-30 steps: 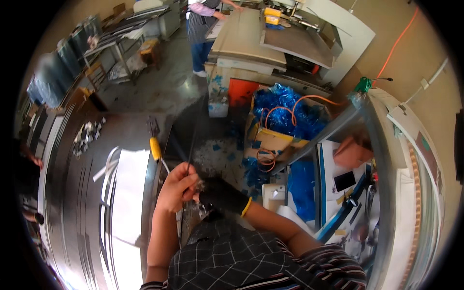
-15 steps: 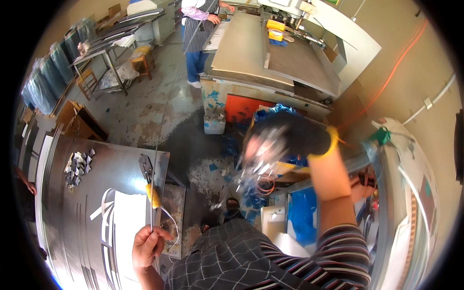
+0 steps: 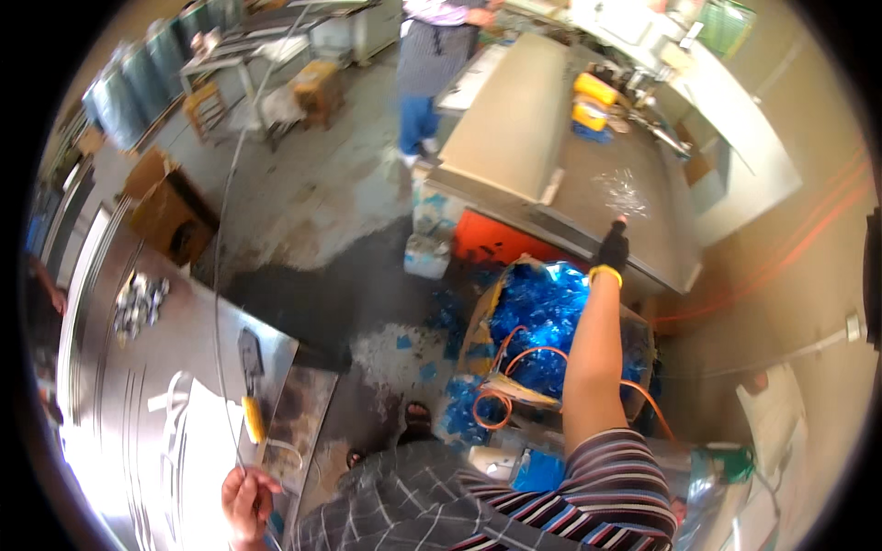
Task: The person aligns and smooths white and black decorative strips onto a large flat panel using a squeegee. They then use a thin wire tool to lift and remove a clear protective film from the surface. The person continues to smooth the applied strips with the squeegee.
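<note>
My left hand (image 3: 246, 507) is closed on a long, thin grey strip (image 3: 221, 266) that runs up past the metal-topped table toward the far left. My right hand (image 3: 613, 250), in a black glove with bare fingertips and a yellow cuff, reaches far forward over the edge of a machine bed (image 3: 661, 234). Its fingers look stretched out, though small and blurred. Just beyond the fingertips is a crumpled clear plastic film (image 3: 624, 191); whether they still touch I cannot tell. Near my left hand lie a yellow-handled tool (image 3: 253, 418) and white sheets (image 3: 207, 432).
Below my right arm stands a box of blue film scraps (image 3: 542, 308) with an orange hose (image 3: 494, 409). Small metal pieces (image 3: 141, 305) lie on the left table (image 3: 197, 331). A person (image 3: 436, 73) stands beyond the machine; a large panel (image 3: 510, 119) rests on it.
My right hand has swung forward and out over the machine bed; the clear film now shows beyond its fingertips. My left hand keeps its hold on the strip. The whole view has shifted.
</note>
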`<action>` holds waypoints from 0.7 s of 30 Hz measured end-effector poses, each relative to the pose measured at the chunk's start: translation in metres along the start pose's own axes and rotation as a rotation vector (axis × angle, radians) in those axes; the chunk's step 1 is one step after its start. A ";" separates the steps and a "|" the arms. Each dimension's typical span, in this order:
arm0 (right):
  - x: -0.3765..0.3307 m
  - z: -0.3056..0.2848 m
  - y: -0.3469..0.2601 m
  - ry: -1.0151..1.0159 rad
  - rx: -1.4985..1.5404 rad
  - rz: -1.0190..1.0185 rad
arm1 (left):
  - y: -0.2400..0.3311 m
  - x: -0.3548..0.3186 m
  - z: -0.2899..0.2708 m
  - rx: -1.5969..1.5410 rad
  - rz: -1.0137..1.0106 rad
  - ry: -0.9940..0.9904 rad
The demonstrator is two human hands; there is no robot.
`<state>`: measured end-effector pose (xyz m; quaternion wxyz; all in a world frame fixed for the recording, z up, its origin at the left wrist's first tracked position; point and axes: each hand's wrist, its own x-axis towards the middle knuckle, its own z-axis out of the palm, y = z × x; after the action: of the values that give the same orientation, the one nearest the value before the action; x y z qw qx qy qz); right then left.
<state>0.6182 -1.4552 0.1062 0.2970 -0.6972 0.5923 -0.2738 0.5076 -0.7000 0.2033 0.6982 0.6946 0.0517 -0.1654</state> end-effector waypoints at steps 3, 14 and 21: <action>0.036 -0.001 0.100 0.795 -0.648 -1.088 | 0.006 0.006 0.018 0.037 -0.058 -0.008; -0.270 -0.024 -0.060 0.298 0.207 -1.187 | -0.015 -0.065 -0.032 0.506 -0.025 0.220; -0.618 0.003 -0.017 -1.348 0.524 -0.885 | -0.084 -0.166 -0.153 0.774 0.031 0.474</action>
<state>0.5395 -0.8418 0.0979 0.6039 -0.7875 -0.1215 -0.0192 0.3502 -0.5206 0.1684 0.3582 0.9239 0.1343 0.0015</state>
